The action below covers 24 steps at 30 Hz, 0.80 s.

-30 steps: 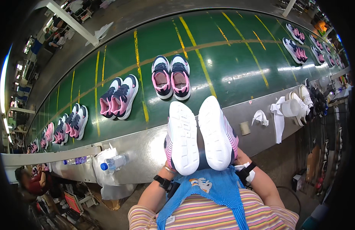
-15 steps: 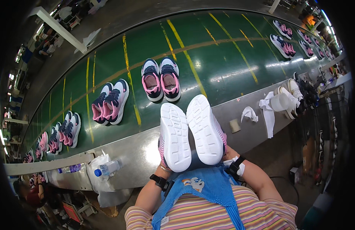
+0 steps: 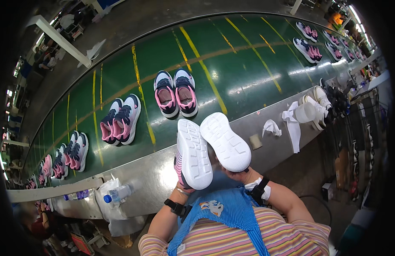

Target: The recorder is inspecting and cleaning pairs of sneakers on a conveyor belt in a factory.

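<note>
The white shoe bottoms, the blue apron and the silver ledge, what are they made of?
The white shoe bottoms look like matte rubber or foam: moulded grooves show, but I can't tell which. The blue apron seems to be dull woven cloth: a fine check shows. The silver ledge is probably metal, smooth and shiny, because it catches a bright glare.

Open belt (image 3: 240,70) rightward past held shoes (image 3: 225,143) (pair (image 3: 186,81) ahead)

– What lies on the worktop (image 3: 148,179)?
– The bottle (image 3: 117,194) is at left, the container (image 3: 306,112) at right.
– And behind the worktop?
– There is the belt (image 3: 244,85); on it a shoe pair (image 3: 187,101) stands beyond the two held shoes (image 3: 195,155).
</note>
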Each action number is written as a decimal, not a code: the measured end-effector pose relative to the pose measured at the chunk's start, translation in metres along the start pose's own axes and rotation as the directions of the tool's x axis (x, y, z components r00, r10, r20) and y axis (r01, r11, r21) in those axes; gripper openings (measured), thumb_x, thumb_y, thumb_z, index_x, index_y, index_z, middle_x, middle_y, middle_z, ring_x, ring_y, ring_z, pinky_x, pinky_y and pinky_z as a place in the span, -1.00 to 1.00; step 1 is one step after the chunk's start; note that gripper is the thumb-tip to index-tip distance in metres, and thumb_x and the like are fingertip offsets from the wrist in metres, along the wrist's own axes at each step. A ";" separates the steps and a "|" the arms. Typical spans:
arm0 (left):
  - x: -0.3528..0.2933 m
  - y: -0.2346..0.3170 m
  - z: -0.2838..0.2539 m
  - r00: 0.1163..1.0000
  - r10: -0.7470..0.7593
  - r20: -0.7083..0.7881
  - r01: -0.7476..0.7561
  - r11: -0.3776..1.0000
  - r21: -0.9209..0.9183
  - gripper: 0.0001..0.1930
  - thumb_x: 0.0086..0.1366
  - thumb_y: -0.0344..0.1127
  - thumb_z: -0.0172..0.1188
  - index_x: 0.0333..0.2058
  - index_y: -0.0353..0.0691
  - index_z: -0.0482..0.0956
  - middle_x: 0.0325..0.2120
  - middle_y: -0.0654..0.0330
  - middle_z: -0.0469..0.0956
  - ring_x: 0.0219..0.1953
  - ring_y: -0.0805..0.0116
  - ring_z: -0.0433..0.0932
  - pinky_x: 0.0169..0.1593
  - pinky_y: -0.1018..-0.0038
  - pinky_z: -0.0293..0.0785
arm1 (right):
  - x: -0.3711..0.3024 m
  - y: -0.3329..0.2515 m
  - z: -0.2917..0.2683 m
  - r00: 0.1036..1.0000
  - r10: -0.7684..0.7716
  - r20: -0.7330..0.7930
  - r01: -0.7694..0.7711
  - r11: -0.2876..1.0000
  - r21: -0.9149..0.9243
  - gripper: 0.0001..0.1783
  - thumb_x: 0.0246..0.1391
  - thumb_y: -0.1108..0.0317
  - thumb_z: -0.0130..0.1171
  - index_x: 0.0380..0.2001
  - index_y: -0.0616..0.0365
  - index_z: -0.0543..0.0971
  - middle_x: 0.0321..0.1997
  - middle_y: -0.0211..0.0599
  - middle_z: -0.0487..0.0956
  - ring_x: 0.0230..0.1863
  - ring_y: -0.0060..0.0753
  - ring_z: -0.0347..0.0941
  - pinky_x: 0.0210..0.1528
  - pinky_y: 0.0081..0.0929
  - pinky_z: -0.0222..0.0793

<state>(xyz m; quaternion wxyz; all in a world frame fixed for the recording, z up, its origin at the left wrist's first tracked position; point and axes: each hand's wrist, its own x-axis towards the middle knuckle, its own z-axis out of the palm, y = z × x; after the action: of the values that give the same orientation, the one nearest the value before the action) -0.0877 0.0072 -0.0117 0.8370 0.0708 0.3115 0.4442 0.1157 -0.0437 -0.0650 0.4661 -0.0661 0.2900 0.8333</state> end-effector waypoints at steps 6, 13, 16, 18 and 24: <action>-0.013 0.013 0.035 0.976 -0.131 0.175 0.170 0.959 -0.229 -0.53 0.26 -0.03 -0.23 0.07 -0.15 0.22 0.00 0.20 0.34 -0.02 0.29 0.36 0.05 0.34 0.28 | -0.005 0.027 0.042 0.977 0.186 0.100 -0.200 0.968 0.148 -0.44 0.07 0.14 -0.02 -0.03 0.42 0.20 -0.33 -0.20 0.40 -0.28 -0.30 0.44 -0.27 -0.48 0.50; -0.012 0.013 0.025 0.957 -0.159 0.243 0.231 0.924 -0.305 -0.49 0.22 -0.01 -0.15 0.07 -0.16 0.21 -0.03 0.12 0.35 -0.05 0.27 0.39 -0.02 0.35 0.35 | -0.009 0.032 0.050 0.954 0.262 0.142 -0.280 0.952 0.122 -0.44 0.06 0.13 -0.02 -0.03 0.37 0.19 -0.44 -0.30 0.36 -0.38 -0.42 0.43 -0.43 -0.60 0.45; -0.015 0.018 0.028 0.906 -0.281 0.315 0.403 0.349 -0.846 -0.48 0.19 -0.04 -0.08 0.07 -0.20 0.22 0.00 0.10 0.31 0.02 0.25 0.32 0.07 0.35 0.23 | -0.011 0.033 0.053 0.957 0.275 0.088 -0.282 0.955 0.087 -0.45 0.05 0.10 -0.01 -0.05 0.34 0.20 -0.53 -0.40 0.29 -0.50 -0.48 0.36 -0.52 -0.66 0.37; -0.018 0.022 0.031 0.834 -0.333 0.440 0.295 -0.405 -0.865 -0.48 0.17 -0.07 -0.05 0.06 -0.22 0.22 0.02 0.09 0.28 0.05 0.25 0.27 0.11 0.36 0.16 | -0.011 0.033 0.051 0.943 0.283 0.176 -0.288 0.958 -0.001 -0.45 0.03 0.09 0.01 -0.09 0.34 0.20 -0.57 -0.43 0.22 -0.58 -0.60 0.25 -0.60 -0.74 0.29; -0.030 0.010 0.005 0.965 -0.216 0.149 0.250 0.929 -0.272 -0.47 0.15 -0.23 0.00 0.08 -0.26 0.16 0.04 0.08 0.24 0.08 0.24 0.20 0.15 0.41 0.07 | -0.015 0.041 0.062 0.938 0.298 0.178 -0.271 0.949 -0.159 -0.47 0.07 -0.02 -0.17 -0.19 0.31 0.29 -0.62 -0.45 0.14 -0.66 -0.62 0.09 -0.67 -0.76 0.06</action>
<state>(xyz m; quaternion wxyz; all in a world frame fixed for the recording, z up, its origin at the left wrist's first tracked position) -0.1040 -0.0096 0.0100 0.9020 -0.0638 0.2001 0.3773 0.1010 -0.0377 0.0087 0.3617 0.0298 0.1925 0.9117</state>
